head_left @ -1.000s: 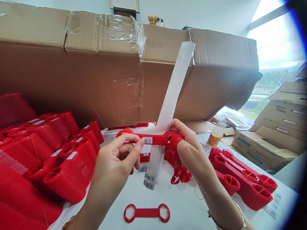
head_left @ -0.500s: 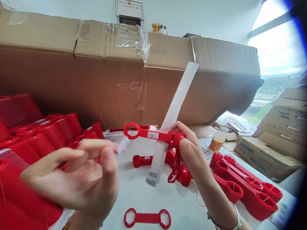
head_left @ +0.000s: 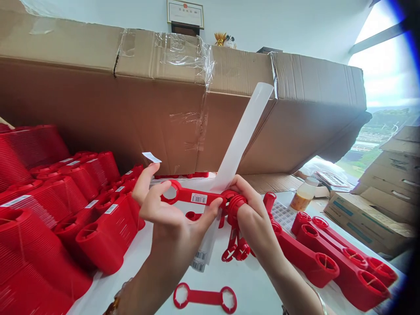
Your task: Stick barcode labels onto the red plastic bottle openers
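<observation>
My right hand (head_left: 254,214) is closed around a bunch of red two-ringed plastic strips (head_left: 236,208) and a long white backing strip (head_left: 244,131). Barcode labels show at the backing strip's lower end. One red strip reaches left from the bunch, with a barcode label (head_left: 198,198) on its bar. My left hand (head_left: 179,210) grips this strip, thumb near its right end and a finger by its left ring. On a raised left fingertip sticks a loose white label (head_left: 151,157). A single red two-ringed strip (head_left: 205,297) lies flat on the table below.
Stacks of red strips (head_left: 101,236) crowd the left, several labelled. More bundled red strips (head_left: 341,262) lie at right, near a label sheet (head_left: 284,214) and a jar (head_left: 303,194). A large cardboard box (head_left: 157,113) spans the back; another carton (head_left: 367,218) stands far right.
My left hand has moved right onto the outstretched red strip. The loose label, earlier pinched at its fingertips, now sticks up from one raised finger. My right hand keeps its hold.
</observation>
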The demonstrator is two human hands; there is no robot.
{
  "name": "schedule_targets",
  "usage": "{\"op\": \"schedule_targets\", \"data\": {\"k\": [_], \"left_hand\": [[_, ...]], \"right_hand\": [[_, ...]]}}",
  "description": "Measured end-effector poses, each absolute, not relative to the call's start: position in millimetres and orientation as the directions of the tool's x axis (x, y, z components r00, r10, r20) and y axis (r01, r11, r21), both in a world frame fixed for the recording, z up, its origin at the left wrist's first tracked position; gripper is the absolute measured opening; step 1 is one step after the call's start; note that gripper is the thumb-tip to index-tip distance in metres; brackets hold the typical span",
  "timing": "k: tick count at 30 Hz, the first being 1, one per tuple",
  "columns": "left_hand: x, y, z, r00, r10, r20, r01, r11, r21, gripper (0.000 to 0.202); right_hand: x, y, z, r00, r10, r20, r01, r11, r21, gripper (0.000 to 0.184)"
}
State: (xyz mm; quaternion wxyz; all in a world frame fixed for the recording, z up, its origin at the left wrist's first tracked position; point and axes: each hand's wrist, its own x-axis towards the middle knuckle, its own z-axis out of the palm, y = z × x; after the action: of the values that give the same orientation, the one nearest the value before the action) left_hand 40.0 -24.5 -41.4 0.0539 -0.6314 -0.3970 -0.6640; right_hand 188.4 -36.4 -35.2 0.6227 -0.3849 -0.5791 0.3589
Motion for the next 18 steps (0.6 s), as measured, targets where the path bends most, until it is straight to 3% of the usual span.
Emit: {"op": "schedule_targets", "data": {"k": [2,4,8,12,18], "left_hand": [[37,-21,-43,-0.120,0.359,0.926,0.637,-0.688,0.349,0.075],[32,-15,-43,-0.090,0.351,0.932,0.648,-0.690,0.322,0.071],[24,-7,-40,-0.124,0.443,0.888,0.576,-0.697,0.428,0.072],[18,-8,-33,-0.199,0.521,0.830,0.508,-0.669,0.542,0.058],[4,0,-28,-0.199,0.783,0.589,0.399,-0.485,0.778,0.076]], "right_hand": [[188,-36,-35,0.079,0.896,0.436,-0.011,0.438,-0.899,0.021],[188,-35,-33,0.086,0.907,0.413,-0.032,0.417,-0.908,0.019],[190,-35,-28,0.071,0.923,0.379,-0.050,0.383,-0.922,0.019],[196,-36,-26,0.095,0.922,0.376,-0.064,0.383,-0.922,0.024],[200,-36,-28,0.089,0.915,0.392,-0.072,0.399,-0.914,0.029]]}}
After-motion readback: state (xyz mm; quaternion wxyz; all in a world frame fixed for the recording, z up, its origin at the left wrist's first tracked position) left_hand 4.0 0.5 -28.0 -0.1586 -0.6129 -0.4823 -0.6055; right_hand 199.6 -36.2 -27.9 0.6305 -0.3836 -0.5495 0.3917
